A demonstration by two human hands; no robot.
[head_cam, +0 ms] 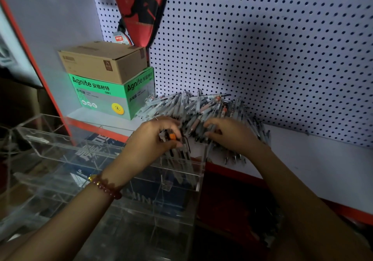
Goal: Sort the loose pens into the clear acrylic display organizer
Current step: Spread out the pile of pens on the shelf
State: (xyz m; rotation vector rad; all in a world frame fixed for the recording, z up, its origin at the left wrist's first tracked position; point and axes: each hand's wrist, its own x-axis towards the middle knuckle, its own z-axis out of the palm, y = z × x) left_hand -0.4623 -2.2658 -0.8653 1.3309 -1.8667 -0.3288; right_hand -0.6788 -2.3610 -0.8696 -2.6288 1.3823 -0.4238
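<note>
Your left hand (155,139) is clamped around a small bundle of pens (182,152), tips down over the right end compartment of the clear acrylic organizer (60,149). The loose pens (201,107) lie heaped on the white shelf (302,160) against the pegboard (262,49). They look light, stiff and slick, so pinch each one mid-barrel. Your right hand (230,135) curls into the heap. Its fingertips are hidden, so I cannot tell whether it grips anything.

Before me, grey loose pens (201,107) lie heaped on the shelf (302,156); the clear acrylic organizer (60,145) alongside holds several, tilted.
</note>
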